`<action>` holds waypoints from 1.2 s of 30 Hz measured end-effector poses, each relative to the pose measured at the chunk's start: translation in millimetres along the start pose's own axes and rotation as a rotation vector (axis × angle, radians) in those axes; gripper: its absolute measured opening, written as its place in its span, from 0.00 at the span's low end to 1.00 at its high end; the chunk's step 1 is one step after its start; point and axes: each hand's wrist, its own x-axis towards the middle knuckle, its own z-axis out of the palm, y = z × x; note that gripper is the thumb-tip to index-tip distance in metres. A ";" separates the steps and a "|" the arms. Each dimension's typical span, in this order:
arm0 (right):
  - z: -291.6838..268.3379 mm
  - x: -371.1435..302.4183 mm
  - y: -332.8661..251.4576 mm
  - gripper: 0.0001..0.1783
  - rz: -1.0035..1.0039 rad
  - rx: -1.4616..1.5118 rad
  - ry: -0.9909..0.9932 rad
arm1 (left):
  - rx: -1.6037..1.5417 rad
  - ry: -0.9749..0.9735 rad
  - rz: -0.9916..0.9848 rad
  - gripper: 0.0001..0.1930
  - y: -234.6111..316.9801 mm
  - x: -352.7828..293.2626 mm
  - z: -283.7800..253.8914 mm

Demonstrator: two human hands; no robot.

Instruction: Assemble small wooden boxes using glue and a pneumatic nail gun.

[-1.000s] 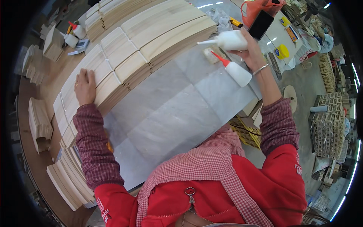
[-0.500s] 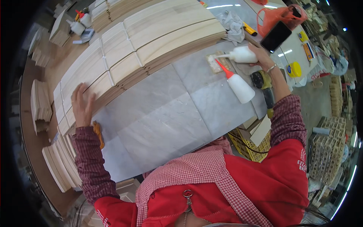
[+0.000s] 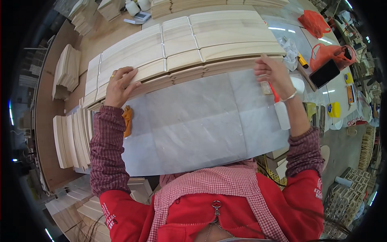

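Both hands, left hand point(image 3: 119, 85) and right hand point(image 3: 273, 72), lay flat and open on pale wooden boards point(image 3: 189, 48) above a grey sheet point(image 3: 201, 121).

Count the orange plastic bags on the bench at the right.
2. One orange bag lies at the far right corner of the bench; the second orange bag sits nearer, right of the right hand, beside a dark phone. Others may be hidden.

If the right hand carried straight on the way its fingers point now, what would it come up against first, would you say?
The right hand points away from the person, its fingers already on the near end of the stacked pale wooden boards. Going straight on, it would probably slide further over those boards; nothing else seems to lie in that line first.
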 end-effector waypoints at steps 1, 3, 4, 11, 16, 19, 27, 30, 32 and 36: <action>10.8 3.9 -0.9 0.20 -0.004 -0.005 -0.004 | -0.007 0.026 0.012 0.19 0.3 -0.9 0.5; 27.3 16.4 3.1 0.19 0.093 0.252 -0.016 | -0.024 0.074 0.026 0.18 2.0 -6.2 3.6; 33.3 19.6 6.2 0.19 0.098 0.243 -0.029 | -0.021 0.079 0.010 0.18 4.1 -11.3 4.2; 43.4 26.9 31.8 0.17 0.013 0.409 0.146 | -0.212 0.549 -0.131 0.11 52.2 -64.7 20.9; 43.0 24.9 45.1 0.13 0.114 0.552 0.184 | -1.396 0.946 -0.941 0.15 3.5 -101.9 24.9; 44.1 14.5 45.8 0.11 0.047 0.525 0.123 | -1.583 1.027 -0.854 0.17 -29.3 -99.0 13.1; -1.1 -50.4 79.0 0.11 -0.077 0.476 0.088 | -1.439 0.981 -0.935 0.20 -13.5 -140.2 16.4; -8.5 -77.9 97.5 0.10 -0.059 0.445 0.138 | -1.389 0.947 -0.959 0.20 4.9 -174.8 21.8; -8.0 -90.6 107.5 0.10 -0.033 0.387 0.179 | -1.378 0.915 -0.989 0.20 10.3 -201.6 32.0; -10.8 -97.3 122.6 0.11 -0.022 0.298 0.218 | -1.381 0.901 -1.039 0.19 25.4 -223.5 43.4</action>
